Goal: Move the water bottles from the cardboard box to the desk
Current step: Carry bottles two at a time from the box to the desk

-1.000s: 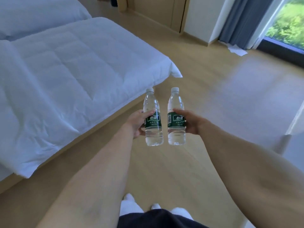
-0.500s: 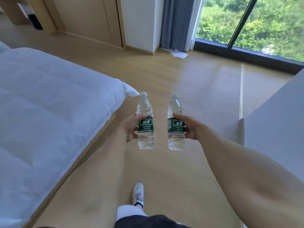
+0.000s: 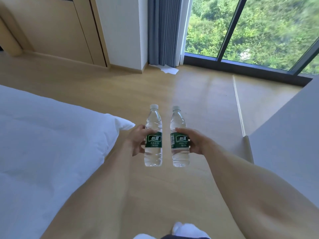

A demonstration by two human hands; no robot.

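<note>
Two clear water bottles with white caps and green labels are held upright in front of me, above the wooden floor. My left hand [image 3: 136,140] grips the left bottle [image 3: 153,135] around its label. My right hand [image 3: 195,142] grips the right bottle [image 3: 179,137] the same way. The bottles stand side by side, a small gap apart. A white flat surface [image 3: 290,135], which may be the desk, fills the right edge. The cardboard box is out of view.
A bed with a white duvet [image 3: 43,144] takes up the left side. Ahead are wooden cabinets [image 3: 57,31], a grey curtain [image 3: 164,31] and a floor-to-ceiling window [image 3: 250,31]. A white paper [image 3: 170,70] lies on the floor by the curtain.
The view has swung to the right: the bed has slid left, the window and the white surface on the right have come further in. Both hands keep holding their bottles upright.
</note>
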